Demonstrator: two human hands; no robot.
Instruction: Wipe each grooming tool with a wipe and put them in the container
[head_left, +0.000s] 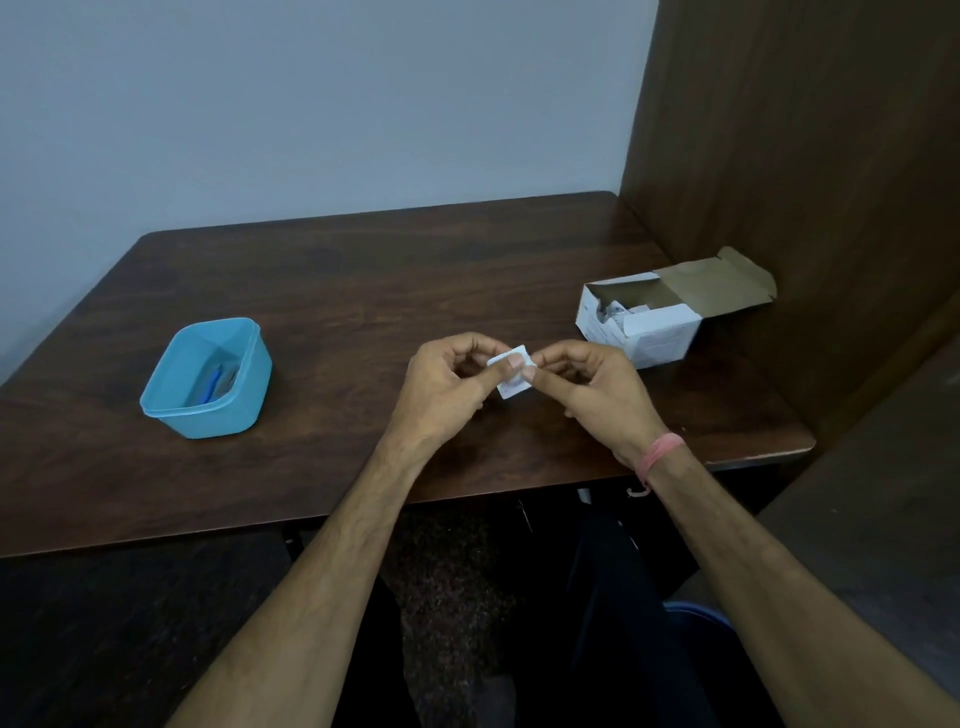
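White wipe packet (511, 375), pinched between left hand (441, 384) and right hand (597, 387) above the counter (363, 291), could tear unevenly and slip if both fingers pull crookedly.

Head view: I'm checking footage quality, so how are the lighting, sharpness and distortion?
Head view: dim, even light with soft shadows; wide-angle bend curves the table edges; the packet between left hand and right hand is soft; tools inside the container are unclear.

A small square white wipe packet (513, 375) is pinched above the tabletop; the open light-blue plastic container (208, 382), far left, holds blue-handled grooming tools (214, 383)
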